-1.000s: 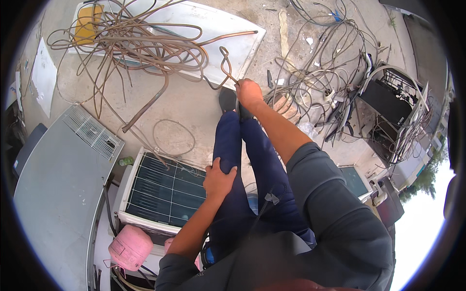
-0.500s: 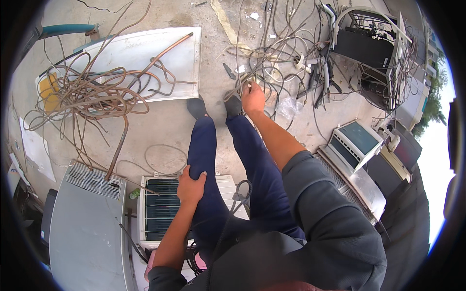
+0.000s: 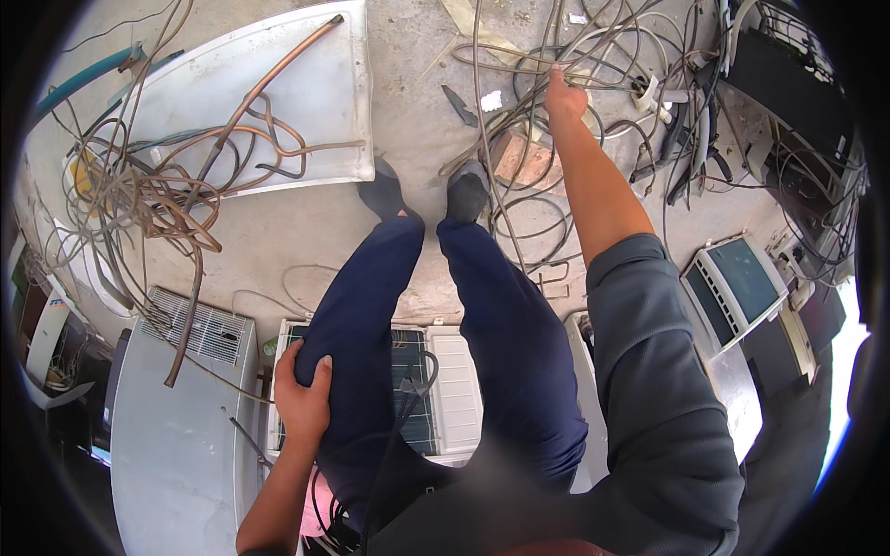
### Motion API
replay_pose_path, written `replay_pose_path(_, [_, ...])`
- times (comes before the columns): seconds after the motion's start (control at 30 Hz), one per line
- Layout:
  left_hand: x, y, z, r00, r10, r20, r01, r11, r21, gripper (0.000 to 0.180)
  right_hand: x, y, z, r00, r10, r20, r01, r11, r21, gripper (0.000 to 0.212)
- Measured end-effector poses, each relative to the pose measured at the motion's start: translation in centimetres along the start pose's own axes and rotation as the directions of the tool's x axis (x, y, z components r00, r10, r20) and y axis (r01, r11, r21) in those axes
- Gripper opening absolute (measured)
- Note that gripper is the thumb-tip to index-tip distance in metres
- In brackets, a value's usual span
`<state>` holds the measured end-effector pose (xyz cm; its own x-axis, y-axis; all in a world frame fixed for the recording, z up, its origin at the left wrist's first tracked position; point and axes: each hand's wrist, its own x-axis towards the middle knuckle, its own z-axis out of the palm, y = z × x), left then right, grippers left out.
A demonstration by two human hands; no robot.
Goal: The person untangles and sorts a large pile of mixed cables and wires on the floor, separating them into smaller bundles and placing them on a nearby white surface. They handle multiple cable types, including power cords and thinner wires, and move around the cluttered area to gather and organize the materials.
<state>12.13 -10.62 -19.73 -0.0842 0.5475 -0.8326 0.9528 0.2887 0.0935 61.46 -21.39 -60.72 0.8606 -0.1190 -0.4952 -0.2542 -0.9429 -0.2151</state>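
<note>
Cables (image 3: 607, 57) lie tangled on the floor (image 3: 408, 93), past the right edge of a white panel (image 3: 324, 107), right at the fingertips of the right hand (image 3: 567, 98); its fingers are curled, but I cannot tell whether they grip a strand. A brick (image 3: 527, 163) sits among the loops, between that hand and the right foot (image 3: 466, 195). A black frame (image 3: 783, 88) stands further right. Copper pipes (image 3: 165, 192) spill over the panel's near edge. The left hand (image 3: 304, 398) rests on the left thigh (image 3: 357, 347), thumb spread from fingers.

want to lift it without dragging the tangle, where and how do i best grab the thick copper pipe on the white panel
Probably grip the pipe along its straight upper stretch, coming from the right: that part lies over the panel and runs to a free end, whereas lower left it meets the tangle.
</note>
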Motion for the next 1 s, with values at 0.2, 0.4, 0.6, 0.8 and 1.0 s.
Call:
replay_pose_path(0.2, [1.1,1.6,-0.6,0.998,0.034,-0.045,-0.034,0.999,-0.003,0.049,6.5,-2.9,1.9,0.932,0.337,0.134,-0.353,0.762,0.543,0.057])
replay_pose_path(0.4, [-0.9,3.1,0.5,0.998,0.061,-0.02,-0.059,0.994,0.091,0.05,7.0,-0.3,-8.2,0.983,0.099,-0.156,-0.04,0.939,0.342,0.05])
replay_pose_path(0.6, [-4.2,3.2,2.5,0.998,0.069,0.001,-0.067,0.969,0.237,0.054,3.2,-0.3,-23.3,0.967,-0.06,-0.248,0.116,0.97,0.214,0.047])
replay_pose_path(0.8, [-6.0,1.9,3.8,0.984,0.176,0.039,-0.18,0.939,0.292,0.062,-1.1,5.7,-39.5,0.961,-0.217,-0.169,0.256,0.93,0.263,0.037])
replay_pose_path(1.0, [-6.7,3.7,3.6,0.939,0.33,0.092,-0.341,0.872,0.351,0.06,-5.5,9.2,-48.5,0.991,-0.09,-0.098,0.111,0.964,0.243,0.033])
